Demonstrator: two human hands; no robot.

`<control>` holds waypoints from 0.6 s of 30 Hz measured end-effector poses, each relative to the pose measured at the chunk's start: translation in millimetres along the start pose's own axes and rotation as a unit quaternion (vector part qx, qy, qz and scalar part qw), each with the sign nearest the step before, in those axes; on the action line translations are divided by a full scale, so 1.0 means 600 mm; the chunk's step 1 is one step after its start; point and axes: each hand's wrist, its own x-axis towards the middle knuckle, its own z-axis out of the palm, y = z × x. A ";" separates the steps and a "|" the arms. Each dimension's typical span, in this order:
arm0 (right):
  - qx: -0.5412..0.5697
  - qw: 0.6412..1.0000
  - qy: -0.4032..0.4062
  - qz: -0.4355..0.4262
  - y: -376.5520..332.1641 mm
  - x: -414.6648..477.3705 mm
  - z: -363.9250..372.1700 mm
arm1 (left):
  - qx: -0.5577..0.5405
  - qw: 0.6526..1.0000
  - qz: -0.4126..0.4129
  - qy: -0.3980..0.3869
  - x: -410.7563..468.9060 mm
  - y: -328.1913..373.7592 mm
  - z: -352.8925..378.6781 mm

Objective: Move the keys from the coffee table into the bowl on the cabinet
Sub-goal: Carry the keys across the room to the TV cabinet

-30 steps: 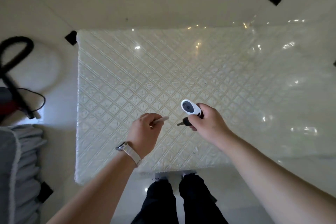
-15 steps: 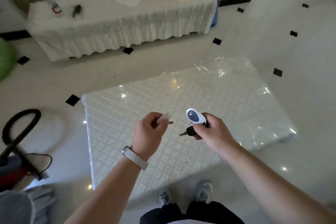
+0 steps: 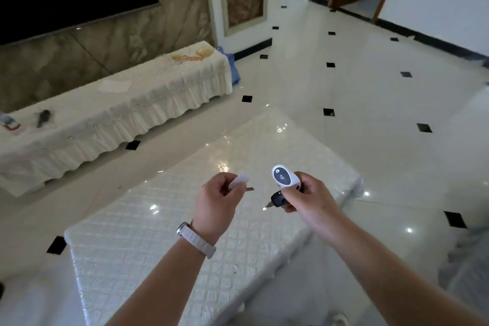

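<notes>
My right hand (image 3: 307,197) is shut on a bunch of keys: a white oval fob (image 3: 283,176) with a dark face sticks up, and a black-headed key (image 3: 275,200) pokes out to the left. My left hand (image 3: 218,197) is shut on a second key with a white tag (image 3: 239,182); its metal tip shows to the right. Both hands hover above the white quilted coffee table (image 3: 164,235). Beyond it stands the long cabinet (image 3: 113,119) under a white frilled cloth. A yellowish bowl-like thing (image 3: 203,51) sits at its far right end, blurred.
On the cabinet lie a white sheet (image 3: 114,85), a dark small object (image 3: 43,116) and a bottle (image 3: 9,122) at the left end. A blue bag (image 3: 232,66) leans by its right end. Glossy white floor with black diamond tiles lies between; open doorways at the far right.
My view has lifted and turned from looking straight down at the coffee table to take in the cabinet and room. Both hands keep their hold and have risen off the table.
</notes>
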 end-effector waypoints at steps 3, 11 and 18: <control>0.031 0.999 0.016 -0.004 0.014 -0.012 -0.104 | -0.013 1.000 0.005 -0.014 -0.010 0.051 0.093; 0.111 0.991 0.077 -0.008 0.068 -0.027 -0.407 | -0.020 0.997 0.037 -0.071 -0.030 0.182 0.372; 0.129 0.979 0.155 -0.008 0.116 -0.038 -0.610 | -0.007 0.987 0.080 -0.142 -0.044 0.278 0.580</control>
